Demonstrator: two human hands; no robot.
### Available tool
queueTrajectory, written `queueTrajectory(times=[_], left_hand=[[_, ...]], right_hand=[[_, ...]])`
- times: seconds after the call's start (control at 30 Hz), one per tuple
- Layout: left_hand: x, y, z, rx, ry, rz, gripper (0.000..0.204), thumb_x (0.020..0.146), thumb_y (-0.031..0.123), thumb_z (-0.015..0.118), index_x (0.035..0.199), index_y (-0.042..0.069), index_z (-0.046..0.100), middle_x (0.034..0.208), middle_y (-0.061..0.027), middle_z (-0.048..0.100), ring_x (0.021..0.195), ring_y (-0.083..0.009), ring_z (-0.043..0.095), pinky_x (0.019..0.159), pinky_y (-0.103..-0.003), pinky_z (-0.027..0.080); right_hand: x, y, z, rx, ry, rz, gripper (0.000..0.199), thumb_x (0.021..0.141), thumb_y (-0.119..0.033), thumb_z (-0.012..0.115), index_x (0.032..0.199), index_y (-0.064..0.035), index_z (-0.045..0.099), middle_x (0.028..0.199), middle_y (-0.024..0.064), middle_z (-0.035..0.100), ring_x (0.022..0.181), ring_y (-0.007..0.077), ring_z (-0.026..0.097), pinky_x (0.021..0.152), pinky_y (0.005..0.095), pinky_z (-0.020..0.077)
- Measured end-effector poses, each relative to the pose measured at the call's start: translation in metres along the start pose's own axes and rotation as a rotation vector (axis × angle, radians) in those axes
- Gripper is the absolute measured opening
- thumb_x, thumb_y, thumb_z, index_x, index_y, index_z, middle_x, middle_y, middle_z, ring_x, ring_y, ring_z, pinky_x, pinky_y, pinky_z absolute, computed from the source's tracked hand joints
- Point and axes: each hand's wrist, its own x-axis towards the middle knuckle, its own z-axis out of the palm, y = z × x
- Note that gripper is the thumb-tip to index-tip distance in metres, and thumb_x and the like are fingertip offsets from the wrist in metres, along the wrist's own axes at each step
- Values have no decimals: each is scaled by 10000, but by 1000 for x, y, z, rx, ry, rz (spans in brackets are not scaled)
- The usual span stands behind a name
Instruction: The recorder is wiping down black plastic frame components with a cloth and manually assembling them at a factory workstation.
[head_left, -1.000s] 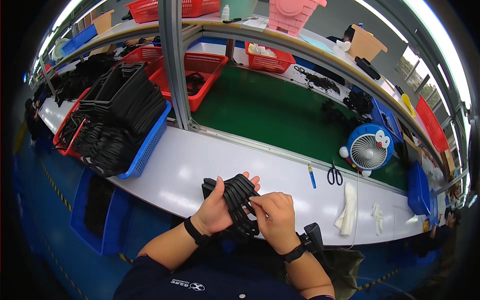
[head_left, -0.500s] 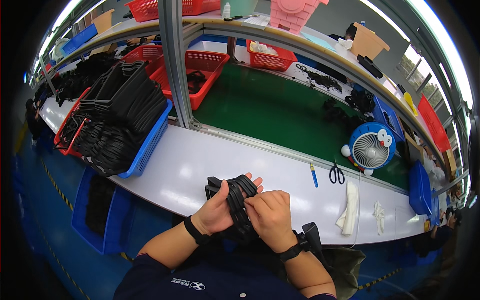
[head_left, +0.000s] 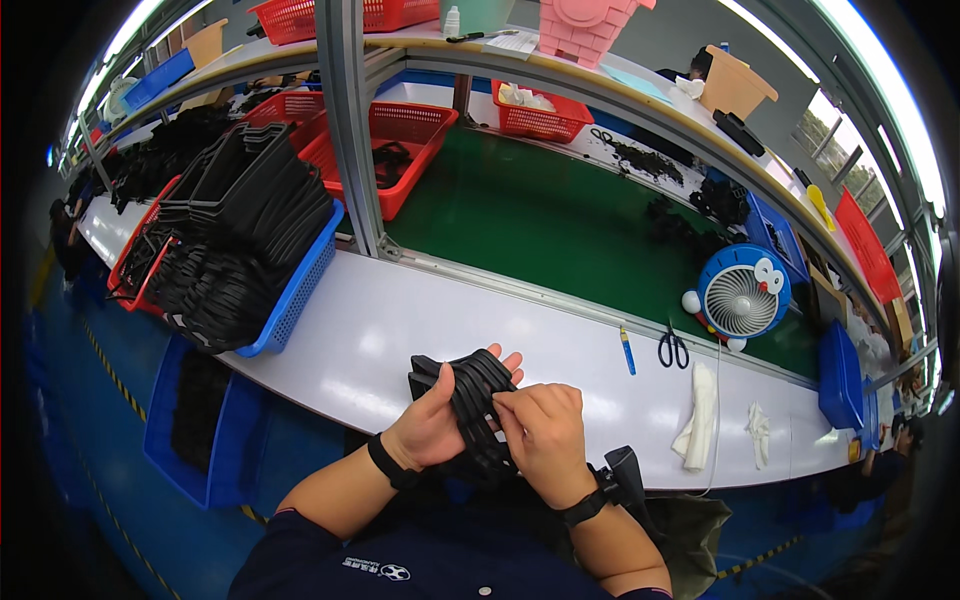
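Note:
A small stack of black frame-shaped pieces (head_left: 474, 395), rubbery or plastic, lies across my left hand (head_left: 428, 428) over the table's near edge. The left thumb presses on the stack's near side and the fingertips show beyond its far side. My right hand (head_left: 545, 430) pinches at the right edge of the stack, thumb against curled fingers. Whatever lies right between those fingertips is too small to make out. Many similar black frames (head_left: 225, 230) are piled in a blue basket (head_left: 300, 290) to the left.
On the white table (head_left: 400, 310) lie black scissors (head_left: 673, 348), a blue-and-yellow cutter (head_left: 627, 352) and a white cloth (head_left: 698, 418). A blue fan (head_left: 742, 292) stands at the right. Behind runs a green belt (head_left: 500, 210) with red baskets (head_left: 410, 140). A blue bin (head_left: 208, 430) sits lower left.
The right hand has shifted very slightly at the stack's edge, still pinching. The stack and left hand have barely moved.

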Motion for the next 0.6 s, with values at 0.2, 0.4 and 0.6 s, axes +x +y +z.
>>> queueTrajectory(times=[0.2, 0.4, 0.6], left_hand=[[-1, -2, -1, 14, -35, 5, 900, 997, 663, 321, 1606, 63, 39, 1663, -195, 119, 1543, -317, 146, 1246, -488, 183], [-1, -5, -3, 17, -41, 7, 897, 995, 666, 323, 1606, 63, 60, 1658, -201, 137, 1540, -321, 158, 1244, -488, 190], [0, -2, -8, -107, -43, 18, 868, 1004, 650, 335, 1608, 78, 89, 1654, -167, 185, 1534, -291, 189, 1242, -473, 206]], right_hand=[[0, -1, 1, -8, -3, -6, 159, 838, -65, 722, 992, -77, 682, 868, 38, 616, 838, 234, 595, 837, 379, 412], [-1, -3, 2, -30, -40, -5, 166, 838, -51, 708, 988, -75, 640, 882, 58, 594, 844, 250, 578, 839, 393, 404], [-8, -5, -6, 70, 43, 69, 145, 834, -54, 711, 933, -86, 610, 880, 56, 584, 831, 248, 562, 825, 391, 389]])
